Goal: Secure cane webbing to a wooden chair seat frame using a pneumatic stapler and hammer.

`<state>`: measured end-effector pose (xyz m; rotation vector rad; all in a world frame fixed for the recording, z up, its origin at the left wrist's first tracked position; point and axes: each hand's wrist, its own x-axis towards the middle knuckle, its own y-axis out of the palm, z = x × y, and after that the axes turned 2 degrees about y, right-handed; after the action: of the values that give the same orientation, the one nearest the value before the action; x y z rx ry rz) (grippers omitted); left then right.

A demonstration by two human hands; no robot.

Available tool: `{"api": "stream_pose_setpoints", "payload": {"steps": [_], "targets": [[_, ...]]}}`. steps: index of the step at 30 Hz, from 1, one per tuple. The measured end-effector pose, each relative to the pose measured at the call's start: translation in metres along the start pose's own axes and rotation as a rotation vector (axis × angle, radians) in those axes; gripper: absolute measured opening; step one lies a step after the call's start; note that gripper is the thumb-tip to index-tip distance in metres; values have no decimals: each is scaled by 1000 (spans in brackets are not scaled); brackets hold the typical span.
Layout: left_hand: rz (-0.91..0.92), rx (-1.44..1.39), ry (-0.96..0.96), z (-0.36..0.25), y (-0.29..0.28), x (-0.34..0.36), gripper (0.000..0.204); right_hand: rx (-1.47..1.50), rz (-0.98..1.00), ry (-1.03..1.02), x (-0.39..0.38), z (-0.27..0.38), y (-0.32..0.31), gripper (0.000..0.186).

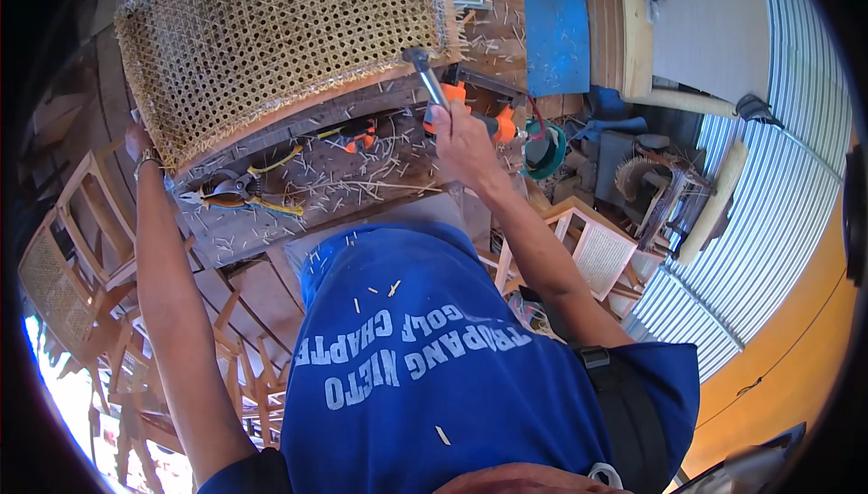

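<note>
A woven cane panel [280,42] on a wooden frame lies across the bench, with frayed cane ends along its edges. My left hand [137,140] grips its near left side; the fingers are partly hidden at the edge. My right hand [463,137] is closed round the handle of a hammer [432,83]. The hammer's dark head is over the panel's near right edge; contact cannot be made out. Orange-and-black power tool parts [497,122] lie just beyond my right hand. Pliers [231,188] with yellow handles rest on the bench near my left forearm.
Cut cane bits litter the wooden bench [380,155], where an orange tool [359,140] also lies. A teal bucket [545,152] stands to the right, near a wooden chair frame [588,245]. More chair frames [95,214] crowd the left. Corrugated metal sheeting [714,268] lines the right.
</note>
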<state>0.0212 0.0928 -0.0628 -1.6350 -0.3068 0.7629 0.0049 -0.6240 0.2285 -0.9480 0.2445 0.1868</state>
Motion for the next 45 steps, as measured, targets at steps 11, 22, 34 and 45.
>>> {"api": "stream_pose_setpoints", "payload": {"steps": [11,22,34,45], "targets": [[-35,-56,19,-25,-20,-22,66,74,119,39,-5,35,-10,29],[-14,17,61,-28,-31,-32,61,131,-10,-104,-7,61,-12,30],[1,-74,-48,-69,-47,-51,69,68,19,-53,-12,35,11,28],[-19,-73,-36,-65,-53,-60,72,-9,90,-67,-7,28,27,27]]}}
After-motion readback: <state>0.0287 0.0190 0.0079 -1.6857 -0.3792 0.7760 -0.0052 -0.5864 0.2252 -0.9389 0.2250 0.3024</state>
